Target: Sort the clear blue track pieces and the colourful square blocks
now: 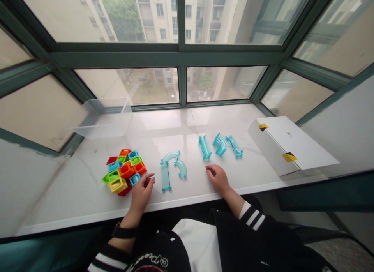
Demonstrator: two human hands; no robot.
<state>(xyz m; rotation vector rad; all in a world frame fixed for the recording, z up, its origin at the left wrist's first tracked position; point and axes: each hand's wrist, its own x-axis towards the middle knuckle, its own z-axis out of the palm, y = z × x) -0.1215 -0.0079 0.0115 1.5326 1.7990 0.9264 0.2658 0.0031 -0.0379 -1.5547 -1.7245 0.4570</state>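
A joined blue track (171, 156) lies on the white table top (251, 166). It is see-through and shaped like a hook, with one straight part and two bendy parts stuck end to end.

The left hand (143, 189) is just to the left of the joined blue track. Its fingers are a bit bent and loose, with nothing in them. A black wrist band (125, 232) is on that arm. Farther left of the track sits a pile of blocks (126, 170) in red, orange, yellow, green and blue. The fingers are right by a blue block, but I cannot tell if they touch it.

The right hand (217, 178) is to the right of the track. It is loose too, with softly curled fingers and nothing held. Also right of the track, a little farther back, three loose blue things lie in a row: a straight piece (205, 147), a curvy piece (219, 144) and a slim piece (234, 147).

Far to the right of the track is a white box (304, 143) with yellow and black tabs. Behind the track and to its left stands a clear tub (102, 132).
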